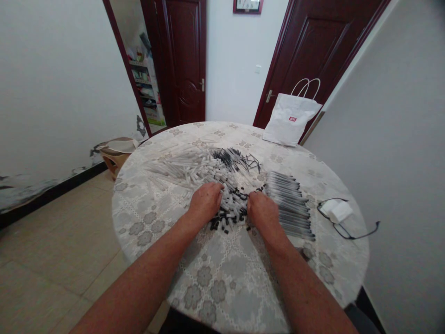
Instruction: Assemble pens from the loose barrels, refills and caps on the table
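Note:
My left hand (205,202) is closed at the left side of a heap of small clear and black pen parts (232,205), its fingertips curled at the edge of the pile. Across from it, my right hand (263,209) is also closed, thumb and fingers pinched together by the black pieces. Whatever either hand grips is hidden or too small to make out. Beyond my left hand lie many clear pen barrels (174,162). Dark, thin pen refills (229,157) are bunched behind the heap. To the right of my right hand, pens with dark ends (290,204) lie side by side in a row.
A round table with a patterned cloth (222,278) bears everything. Eyeglasses (342,234) and a folded white tissue (339,211) lie at its right. A white paper bag (290,118) stands at the back right edge. A stool (116,155) is beyond the left edge.

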`<state>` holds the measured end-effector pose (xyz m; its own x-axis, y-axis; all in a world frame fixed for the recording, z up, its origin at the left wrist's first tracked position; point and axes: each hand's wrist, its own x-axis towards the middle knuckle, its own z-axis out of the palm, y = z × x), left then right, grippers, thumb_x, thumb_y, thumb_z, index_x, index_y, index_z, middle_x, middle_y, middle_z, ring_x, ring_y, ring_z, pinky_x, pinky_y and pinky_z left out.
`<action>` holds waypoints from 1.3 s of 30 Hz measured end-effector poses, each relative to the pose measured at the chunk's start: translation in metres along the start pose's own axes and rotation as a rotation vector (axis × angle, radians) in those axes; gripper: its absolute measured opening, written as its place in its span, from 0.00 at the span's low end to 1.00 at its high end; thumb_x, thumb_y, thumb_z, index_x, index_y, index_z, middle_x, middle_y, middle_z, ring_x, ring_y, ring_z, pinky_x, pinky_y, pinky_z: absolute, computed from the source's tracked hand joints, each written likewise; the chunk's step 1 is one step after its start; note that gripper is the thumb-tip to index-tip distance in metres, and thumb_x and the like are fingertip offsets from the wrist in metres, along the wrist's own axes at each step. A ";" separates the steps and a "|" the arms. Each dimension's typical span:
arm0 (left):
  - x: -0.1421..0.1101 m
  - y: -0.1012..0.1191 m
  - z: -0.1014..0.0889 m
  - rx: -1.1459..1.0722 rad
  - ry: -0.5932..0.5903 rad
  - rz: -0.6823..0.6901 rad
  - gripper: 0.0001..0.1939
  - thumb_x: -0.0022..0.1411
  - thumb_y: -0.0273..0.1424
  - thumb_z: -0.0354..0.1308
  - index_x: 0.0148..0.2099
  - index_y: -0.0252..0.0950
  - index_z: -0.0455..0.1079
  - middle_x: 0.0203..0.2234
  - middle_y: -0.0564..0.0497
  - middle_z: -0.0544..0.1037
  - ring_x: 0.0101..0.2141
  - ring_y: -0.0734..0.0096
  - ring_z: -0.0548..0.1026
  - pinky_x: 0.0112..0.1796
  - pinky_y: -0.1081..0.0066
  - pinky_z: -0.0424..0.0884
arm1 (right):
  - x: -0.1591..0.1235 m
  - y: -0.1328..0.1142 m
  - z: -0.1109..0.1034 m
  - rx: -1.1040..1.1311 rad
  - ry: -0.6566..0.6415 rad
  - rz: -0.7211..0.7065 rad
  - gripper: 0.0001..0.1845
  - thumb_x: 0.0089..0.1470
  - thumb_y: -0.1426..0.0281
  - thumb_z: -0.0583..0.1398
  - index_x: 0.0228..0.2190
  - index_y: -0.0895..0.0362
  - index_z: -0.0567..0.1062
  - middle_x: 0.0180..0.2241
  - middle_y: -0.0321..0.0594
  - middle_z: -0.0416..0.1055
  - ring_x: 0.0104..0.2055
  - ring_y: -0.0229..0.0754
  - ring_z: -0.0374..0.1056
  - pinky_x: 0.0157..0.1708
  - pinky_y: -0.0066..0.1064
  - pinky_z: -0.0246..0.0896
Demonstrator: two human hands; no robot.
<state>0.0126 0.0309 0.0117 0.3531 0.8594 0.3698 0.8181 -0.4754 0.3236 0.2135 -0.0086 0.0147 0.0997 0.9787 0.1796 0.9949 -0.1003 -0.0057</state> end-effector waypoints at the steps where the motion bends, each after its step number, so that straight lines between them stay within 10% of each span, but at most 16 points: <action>1: 0.005 0.002 0.002 0.016 -0.011 -0.008 0.12 0.68 0.28 0.53 0.50 0.38 0.74 0.43 0.44 0.79 0.47 0.59 0.75 0.49 0.64 0.70 | 0.001 -0.001 0.001 0.005 -0.012 -0.003 0.15 0.68 0.67 0.52 0.39 0.56 0.78 0.39 0.47 0.76 0.39 0.45 0.74 0.36 0.31 0.60; 16: 0.025 0.003 0.025 0.038 -0.042 0.031 0.14 0.69 0.31 0.54 0.53 0.41 0.75 0.41 0.44 0.79 0.46 0.59 0.76 0.47 0.65 0.70 | -0.002 -0.008 0.005 0.249 0.101 -0.155 0.14 0.68 0.66 0.54 0.47 0.51 0.77 0.41 0.40 0.76 0.42 0.41 0.72 0.41 0.28 0.60; 21: 0.015 -0.005 0.020 -0.270 0.111 0.092 0.14 0.69 0.33 0.55 0.53 0.42 0.76 0.44 0.46 0.82 0.46 0.60 0.78 0.50 0.64 0.70 | -0.008 -0.004 -0.007 0.354 0.238 -0.130 0.13 0.64 0.72 0.54 0.42 0.55 0.79 0.39 0.42 0.77 0.43 0.43 0.72 0.43 0.28 0.60; 31: 0.011 0.005 -0.012 -1.088 0.184 -0.257 0.19 0.66 0.44 0.59 0.49 0.35 0.78 0.36 0.45 0.83 0.32 0.66 0.78 0.30 0.70 0.74 | -0.006 0.004 -0.009 0.551 0.442 -0.167 0.19 0.63 0.76 0.51 0.50 0.59 0.76 0.42 0.47 0.76 0.46 0.45 0.72 0.49 0.32 0.63; 39: 0.020 -0.004 -0.006 -1.651 0.225 -0.484 0.24 0.56 0.31 0.69 0.54 0.38 0.66 0.38 0.49 0.83 0.35 0.70 0.81 0.32 0.74 0.76 | -0.009 -0.004 -0.004 0.672 0.474 -0.289 0.15 0.66 0.74 0.50 0.47 0.58 0.74 0.41 0.47 0.76 0.45 0.45 0.72 0.49 0.34 0.65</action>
<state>0.0136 0.0484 0.0233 0.0537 0.9979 0.0362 -0.5167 -0.0032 0.8561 0.2082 -0.0180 0.0172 -0.0254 0.7569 0.6531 0.7920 0.4138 -0.4488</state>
